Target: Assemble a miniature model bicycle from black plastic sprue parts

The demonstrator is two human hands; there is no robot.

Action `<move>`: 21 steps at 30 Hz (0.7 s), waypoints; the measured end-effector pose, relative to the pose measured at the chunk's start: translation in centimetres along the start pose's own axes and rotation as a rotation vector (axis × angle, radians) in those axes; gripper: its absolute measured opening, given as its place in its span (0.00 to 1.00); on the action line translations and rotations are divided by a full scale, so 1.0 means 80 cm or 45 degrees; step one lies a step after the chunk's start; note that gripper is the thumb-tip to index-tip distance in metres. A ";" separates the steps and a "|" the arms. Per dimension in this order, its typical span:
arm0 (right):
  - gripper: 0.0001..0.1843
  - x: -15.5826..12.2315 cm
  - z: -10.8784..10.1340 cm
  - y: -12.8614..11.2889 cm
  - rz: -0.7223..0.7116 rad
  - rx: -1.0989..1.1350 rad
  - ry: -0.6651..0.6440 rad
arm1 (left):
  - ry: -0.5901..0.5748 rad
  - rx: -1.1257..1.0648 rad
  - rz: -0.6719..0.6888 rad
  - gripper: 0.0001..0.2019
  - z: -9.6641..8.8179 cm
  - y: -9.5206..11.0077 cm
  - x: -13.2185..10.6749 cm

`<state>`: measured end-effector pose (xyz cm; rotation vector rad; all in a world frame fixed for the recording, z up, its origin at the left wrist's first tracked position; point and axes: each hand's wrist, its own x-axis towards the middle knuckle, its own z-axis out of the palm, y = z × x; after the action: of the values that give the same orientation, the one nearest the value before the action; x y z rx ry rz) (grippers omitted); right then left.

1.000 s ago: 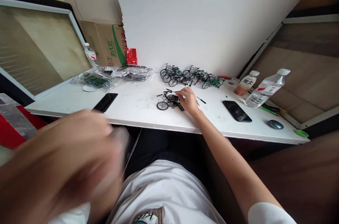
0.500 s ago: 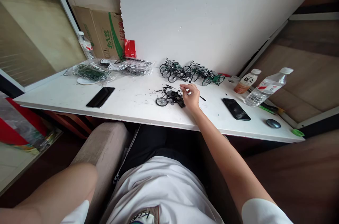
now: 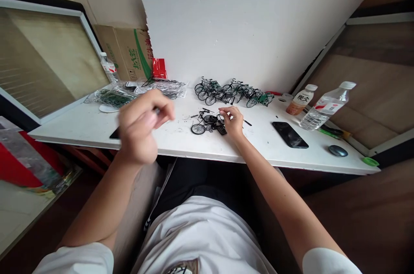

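My right hand [image 3: 233, 121] is closed in a pinch above the loose model bicycle parts, with what looks like a thin wire-like piece at its fingertips. Just left of it lies a black model bicycle frame [image 3: 201, 115], with a spoked wheel [image 3: 198, 129] near it and other small black parts around. Blurred by motion, my left hand [image 3: 139, 129] is raised over the left side of the desk. Its fingers are curled in, and a small dark spot shows between them that I cannot make out. It partly covers a phone [image 3: 114, 134].
Several assembled model bicycles [image 3: 236, 90] stand behind the parts. Plastic bags of parts [image 3: 113, 97] lie at the back left, before a cardboard box [image 3: 124, 51]. On the right are a phone [image 3: 290, 134], two bottles, one a water bottle [image 3: 326, 105], and a mouse [image 3: 338, 150].
My left hand has come up from low on the left to above the desk's left side. My right hand keeps its pinch in almost the same place. The head view has tilted slightly.
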<state>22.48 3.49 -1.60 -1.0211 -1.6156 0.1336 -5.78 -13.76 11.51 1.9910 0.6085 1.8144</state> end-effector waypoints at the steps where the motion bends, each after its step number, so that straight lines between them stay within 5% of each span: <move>1: 0.11 0.000 0.000 0.000 0.000 0.015 -0.007 | -0.051 0.001 -0.046 0.16 0.004 -0.017 0.009; 6: 0.10 -0.003 0.002 -0.008 -0.031 0.118 -0.097 | -0.331 -0.149 -0.594 0.21 0.018 -0.100 0.024; 10: 0.14 -0.005 0.003 -0.021 -0.054 0.100 -0.097 | -0.368 -0.616 -0.932 0.19 0.027 -0.115 0.013; 14: 0.16 -0.005 0.002 -0.030 -0.033 0.109 -0.075 | -0.306 -0.631 -0.934 0.22 0.032 -0.115 0.007; 21: 0.23 0.003 0.001 -0.046 0.125 0.362 -0.151 | 0.000 -0.492 -0.871 0.21 0.030 -0.157 -0.002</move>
<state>20.44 1.47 0.68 -0.8842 -1.5986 0.4844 -4.22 -3.37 4.30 1.3083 0.7529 1.3739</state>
